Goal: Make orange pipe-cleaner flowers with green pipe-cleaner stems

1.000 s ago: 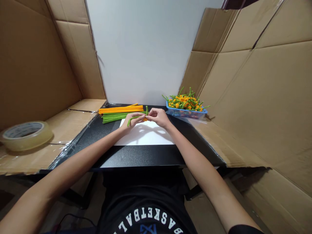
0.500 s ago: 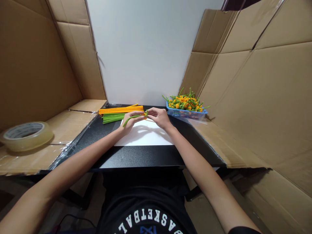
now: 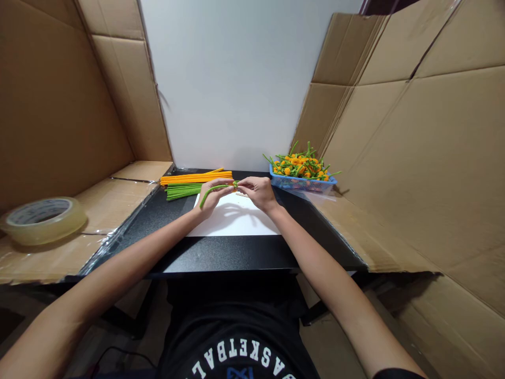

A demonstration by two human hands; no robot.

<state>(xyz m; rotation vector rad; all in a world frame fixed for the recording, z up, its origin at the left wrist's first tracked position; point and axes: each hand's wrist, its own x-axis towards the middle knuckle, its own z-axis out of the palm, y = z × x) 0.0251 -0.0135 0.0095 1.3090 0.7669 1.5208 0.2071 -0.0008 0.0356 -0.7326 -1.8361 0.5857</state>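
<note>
My left hand [image 3: 212, 197] is closed on a green pipe cleaner [image 3: 206, 196], whose free tail curves down over the hand toward the wrist. At the fingertips, the green end bends around a small orange pipe-cleaner piece, mostly hidden by the fingers. My right hand [image 3: 259, 192] pinches at that same spot, its thumb and fingers pressed together on the green end. Both hands are just above a white sheet [image 3: 236, 223]. Behind my left hand lie a bundle of orange pipe cleaners [image 3: 193, 178] and a bundle of green ones [image 3: 181, 191].
At the back right, a blue basket [image 3: 303, 184] is heaped with orange-and-green pipe-cleaner pieces [image 3: 302, 164]. A roll of clear tape [image 3: 74, 223] rests on cardboard at the left. Cardboard walls [image 3: 426, 158] flank the black table [image 3: 236, 255].
The green loop that stood up at my fingertips is now folded down closer to the orange piece. My right fingers have closed in on it slightly; both arms are nearly unmoved.
</note>
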